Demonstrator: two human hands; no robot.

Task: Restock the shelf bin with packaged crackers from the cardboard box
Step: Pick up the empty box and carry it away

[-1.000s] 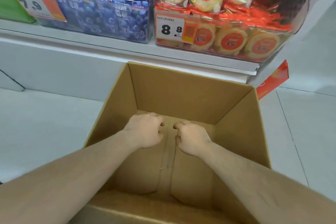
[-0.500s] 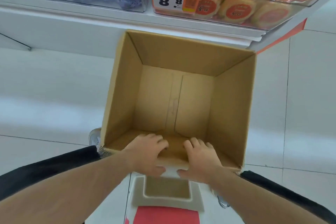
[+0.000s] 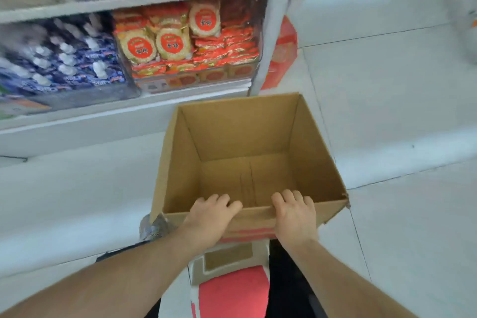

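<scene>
Clearly the open brown cardboard box (image 3: 247,157) carries nothing that shows: its bare floor with the taped seam lies just beyond both hands. So it should lift light, though empty corrugated walls flex and the near wall can buckle under a hard squeeze. The left hand (image 3: 210,217) and the right hand (image 3: 294,214) each hook curled fingers over the near top edge of the box, knuckles up, set apart along that rim; the thumbs are hidden on the outer face, so how tightly they pinch I cannot tell. That rim looks a fair hold for an empty box, though taking it nearer the corners would likely steady it better, I judge.

Ahead of the hands and to their left, on the lower shelf, sits the clear shelf bin (image 3: 196,80) heaped with round packaged crackers (image 3: 171,45) in red and gold wrappers; it looks about full, so the restocking seems done. Crackers are brittle and their film slippery, so any further packs want laying in flat.

Further left of the bin stand blue pouches with white caps (image 3: 64,59). A white shelf upright (image 3: 268,33) rises beyond the right hand, close to the far rim of the box. Below the wrists sits a white and red stool or step (image 3: 232,289), under the box, and could catch it.
</scene>
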